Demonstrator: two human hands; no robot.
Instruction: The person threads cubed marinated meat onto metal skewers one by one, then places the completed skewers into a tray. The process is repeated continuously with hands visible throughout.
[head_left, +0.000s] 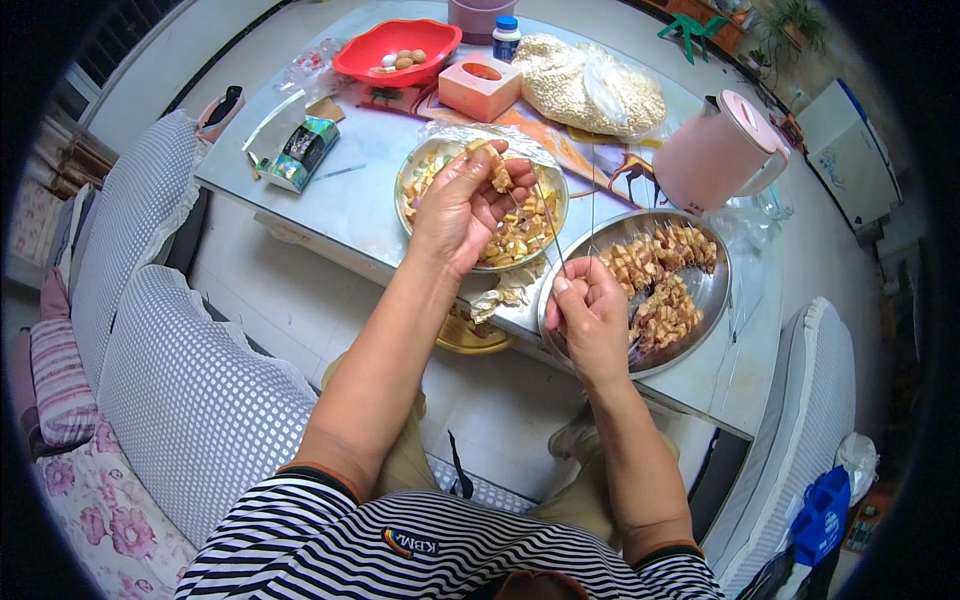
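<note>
My left hand (463, 206) is raised over a bowl (403, 217) of marinated meat chunks (517, 232), with a pale brown piece of meat (491, 159) pinched between thumb and fingers. Thin metal skewers (555, 223) rise from my right hand (589, 304), which is closed around their lower ends. One of them appears to reach the meat at my left fingers; whether it pierces the piece is hard to tell. Just right of my right hand, a round steel tray (714, 300) holds several loaded meat skewers (660, 255) in two heaps.
Behind the bowl stand a red basin (352, 52), a tissue box (480, 88), a bottle (506, 39) and a bag of puffed snacks (581, 86). A pink kettle (712, 157) is beyond the tray. Crumpled wrapping (510, 291) lies at the front edge of the table (352, 217).
</note>
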